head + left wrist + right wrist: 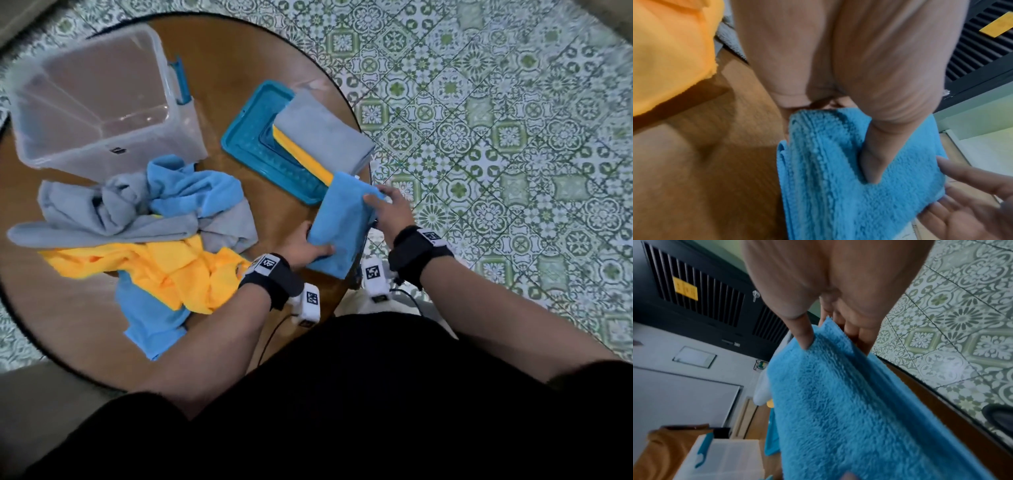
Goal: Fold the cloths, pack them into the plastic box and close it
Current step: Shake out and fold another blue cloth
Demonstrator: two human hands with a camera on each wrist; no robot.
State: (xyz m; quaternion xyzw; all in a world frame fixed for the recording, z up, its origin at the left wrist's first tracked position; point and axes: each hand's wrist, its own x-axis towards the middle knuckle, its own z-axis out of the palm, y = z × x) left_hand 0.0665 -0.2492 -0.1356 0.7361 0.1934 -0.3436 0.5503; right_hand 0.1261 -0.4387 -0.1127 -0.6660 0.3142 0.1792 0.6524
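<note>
Both hands hold one folded blue cloth (pixel 342 226) at about 4 o'clock on the round wooden bench (pixel 219 58), near its edge. The left hand (pixel 305 246) grips the cloth's near end, thumb laid on top and fingers curled underneath; the left wrist view shows the thumb (pixel 877 159) pressing into the terry pile above stacked folded edges. The right hand (pixel 390 209) pinches the far end, thumb (pixel 803 337) on top and the other fingers behind the fold. The cloth slants between the two hands, its far corner just beside the teal lid (pixel 253 137).

That lid lies flat at about 2 o'clock, and on it rests a stack of folded cloths: a grey folded cloth (pixel 322 133) on top, a yellow folded cloth (pixel 305 157) under it, its edge showing along the near side.

The clear plastic box (pixel 96 102) stands open at 10 o'clock with a teal latch (pixel 181 82) on its right wall; nothing shows inside it.

Between 7 and 9 o'clock lies a loose heap of unfolded cloths: a crumpled grey cloth (pixel 85 219), a rumpled light blue cloth (pixel 191 192) over it, a yellow cloth (pixel 164 267) spread nearer the person, and another blue cloth (pixel 154 325) poking out beneath at the near side.

Green patterned floor tiles (pixel 513 137) surround the bench.
</note>
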